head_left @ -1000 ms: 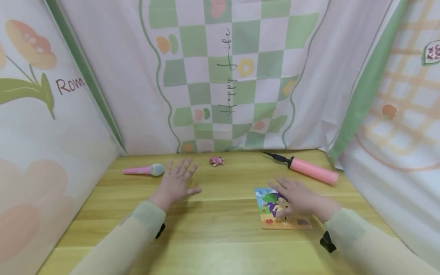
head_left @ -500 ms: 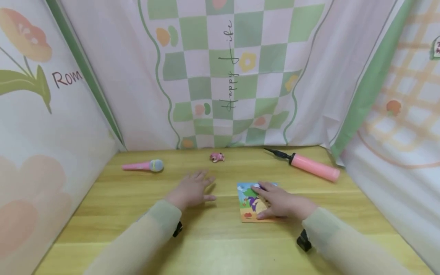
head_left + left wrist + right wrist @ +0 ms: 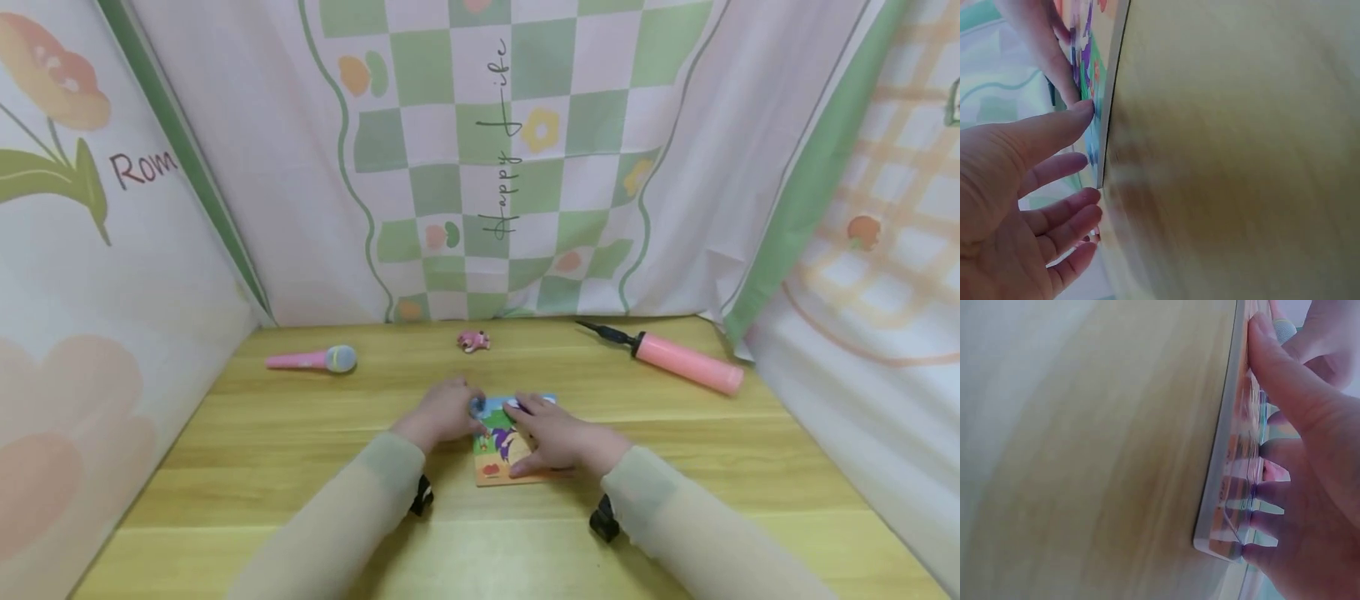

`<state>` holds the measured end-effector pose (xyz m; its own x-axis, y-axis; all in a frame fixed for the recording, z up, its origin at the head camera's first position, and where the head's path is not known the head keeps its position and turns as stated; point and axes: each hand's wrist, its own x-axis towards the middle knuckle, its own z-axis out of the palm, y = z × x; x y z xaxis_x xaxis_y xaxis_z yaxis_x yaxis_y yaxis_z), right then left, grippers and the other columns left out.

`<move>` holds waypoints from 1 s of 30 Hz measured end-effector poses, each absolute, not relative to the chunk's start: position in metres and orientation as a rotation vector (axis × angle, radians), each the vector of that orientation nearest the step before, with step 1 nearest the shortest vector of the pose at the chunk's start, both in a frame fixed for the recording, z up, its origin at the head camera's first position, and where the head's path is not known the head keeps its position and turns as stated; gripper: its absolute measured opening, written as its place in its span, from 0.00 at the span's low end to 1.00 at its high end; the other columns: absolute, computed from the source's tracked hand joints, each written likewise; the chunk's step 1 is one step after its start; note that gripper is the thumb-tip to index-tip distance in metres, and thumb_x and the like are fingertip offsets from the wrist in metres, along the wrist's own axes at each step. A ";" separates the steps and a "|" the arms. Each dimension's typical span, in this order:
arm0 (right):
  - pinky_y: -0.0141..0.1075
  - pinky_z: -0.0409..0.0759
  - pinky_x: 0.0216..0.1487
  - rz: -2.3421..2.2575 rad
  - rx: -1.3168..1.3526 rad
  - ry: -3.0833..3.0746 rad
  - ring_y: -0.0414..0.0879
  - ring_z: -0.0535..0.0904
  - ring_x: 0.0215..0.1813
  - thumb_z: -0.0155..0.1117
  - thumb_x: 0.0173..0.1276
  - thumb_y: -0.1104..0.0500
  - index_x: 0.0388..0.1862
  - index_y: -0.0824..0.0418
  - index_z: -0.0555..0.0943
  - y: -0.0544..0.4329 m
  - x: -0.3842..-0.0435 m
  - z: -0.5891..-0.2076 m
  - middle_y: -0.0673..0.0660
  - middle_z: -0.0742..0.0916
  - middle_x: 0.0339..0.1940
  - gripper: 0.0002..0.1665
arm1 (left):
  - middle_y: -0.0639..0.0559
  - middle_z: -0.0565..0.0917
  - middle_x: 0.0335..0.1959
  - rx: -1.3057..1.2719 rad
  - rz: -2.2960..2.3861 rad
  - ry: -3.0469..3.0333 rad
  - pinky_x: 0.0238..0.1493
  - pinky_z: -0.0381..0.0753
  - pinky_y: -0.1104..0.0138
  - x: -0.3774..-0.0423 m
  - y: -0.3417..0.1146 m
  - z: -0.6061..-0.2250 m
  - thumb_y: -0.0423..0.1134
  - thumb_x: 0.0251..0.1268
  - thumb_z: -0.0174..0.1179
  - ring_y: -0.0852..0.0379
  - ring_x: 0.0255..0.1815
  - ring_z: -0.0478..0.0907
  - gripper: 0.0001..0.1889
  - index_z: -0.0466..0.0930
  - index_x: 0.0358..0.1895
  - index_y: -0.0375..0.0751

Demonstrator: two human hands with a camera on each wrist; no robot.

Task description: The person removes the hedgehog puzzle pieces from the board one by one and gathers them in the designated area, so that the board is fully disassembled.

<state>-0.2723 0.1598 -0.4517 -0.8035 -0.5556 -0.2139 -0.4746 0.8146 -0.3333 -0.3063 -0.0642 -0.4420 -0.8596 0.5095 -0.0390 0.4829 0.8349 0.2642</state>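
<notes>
A thin square picture board (image 3: 491,468) with a purple-and-cream cartoon figure lies flat on the wooden table. My right hand (image 3: 561,437) is spread over its right part; in the right wrist view, fingertips (image 3: 1261,490) and thumb rest on the printed face. At the upper left corner is my left hand (image 3: 446,410). The left wrist view shows its thumb (image 3: 1079,119) at the board's face, with the other fingers loosely bent around the corner. Part of the picture is hidden under the right hand.
Toward the back left lies a pink toy microphone (image 3: 311,360). A small pink animal figure (image 3: 473,341) sits at the back middle, and a pink hand pump (image 3: 686,362) with a black nozzle lies back right. Printed curtains (image 3: 495,167) enclose the table (image 3: 225,467).
My right hand has slid the board left across the table to the middle. My left hand has moved right and now meets the board's upper left corner.
</notes>
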 end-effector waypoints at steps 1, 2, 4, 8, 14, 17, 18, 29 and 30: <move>0.57 0.50 0.73 -0.377 -0.784 2.699 0.62 0.44 0.78 0.67 0.53 0.27 0.80 0.53 0.53 0.159 -0.272 -0.451 0.62 0.51 0.80 0.64 | 0.46 0.78 0.55 0.771 0.413 2.902 0.62 0.69 0.53 -0.308 -0.064 -0.444 0.53 0.53 0.73 0.47 0.57 0.74 0.27 0.81 0.56 0.46; 0.57 0.50 0.73 -0.375 -0.780 2.698 0.62 0.44 0.78 0.68 0.53 0.28 0.80 0.53 0.53 0.159 -0.272 -0.451 0.62 0.51 0.80 0.64 | 0.46 0.78 0.54 0.751 0.453 2.897 0.61 0.70 0.53 -0.309 -0.063 -0.445 0.51 0.53 0.73 0.47 0.56 0.74 0.26 0.81 0.55 0.46; 0.56 0.49 0.73 -0.370 -0.771 2.698 0.61 0.44 0.78 0.68 0.53 0.28 0.80 0.55 0.52 0.158 -0.271 -0.449 0.62 0.51 0.80 0.64 | 0.47 0.78 0.52 0.712 0.537 2.875 0.59 0.72 0.54 -0.311 -0.061 -0.446 0.49 0.52 0.74 0.49 0.53 0.75 0.24 0.81 0.52 0.45; 0.56 0.49 0.73 -0.373 -0.762 2.690 0.61 0.44 0.78 0.69 0.53 0.30 0.80 0.56 0.52 0.157 -0.270 -0.446 0.62 0.51 0.80 0.65 | 0.49 0.75 0.46 0.637 0.661 2.815 0.53 0.74 0.57 -0.315 -0.058 -0.448 0.45 0.52 0.74 0.51 0.46 0.74 0.21 0.80 0.47 0.43; 0.56 0.48 0.73 -0.365 -0.752 2.688 0.61 0.43 0.79 0.69 0.54 0.29 0.80 0.55 0.52 0.157 -0.272 -0.449 0.61 0.51 0.80 0.65 | 0.51 0.72 0.41 0.583 0.730 2.761 0.48 0.75 0.59 -0.316 -0.054 -0.447 0.42 0.54 0.73 0.53 0.41 0.72 0.17 0.78 0.44 0.42; 0.55 0.49 0.74 -0.358 -0.754 2.690 0.60 0.43 0.79 0.68 0.54 0.29 0.81 0.55 0.51 0.157 -0.273 -0.449 0.61 0.51 0.81 0.65 | 0.50 0.73 0.42 0.586 0.695 2.774 0.49 0.75 0.59 -0.314 -0.053 -0.444 0.44 0.54 0.74 0.53 0.42 0.73 0.21 0.78 0.47 0.41; 0.55 0.49 0.73 -0.356 -0.763 2.692 0.61 0.44 0.79 0.68 0.54 0.29 0.80 0.56 0.52 0.157 -0.273 -0.449 0.62 0.52 0.80 0.65 | 0.50 0.74 0.43 0.587 0.677 2.779 0.50 0.75 0.59 -0.313 -0.052 -0.443 0.45 0.54 0.74 0.53 0.42 0.73 0.22 0.78 0.49 0.40; 0.55 0.50 0.73 -0.334 -0.787 2.702 0.61 0.45 0.78 0.67 0.54 0.28 0.80 0.57 0.52 0.157 -0.272 -0.451 0.63 0.52 0.80 0.64 | 0.51 0.72 0.41 0.543 0.692 2.764 0.47 0.76 0.60 -0.317 -0.050 -0.447 0.47 0.53 0.75 0.54 0.40 0.73 0.22 0.76 0.45 0.41; 0.55 0.50 0.73 -0.332 -0.788 2.704 0.61 0.45 0.78 0.67 0.54 0.28 0.80 0.57 0.52 0.157 -0.272 -0.450 0.63 0.52 0.80 0.64 | 0.51 0.72 0.41 0.544 0.696 2.762 0.47 0.75 0.60 -0.317 -0.050 -0.447 0.46 0.53 0.75 0.54 0.40 0.72 0.22 0.76 0.44 0.41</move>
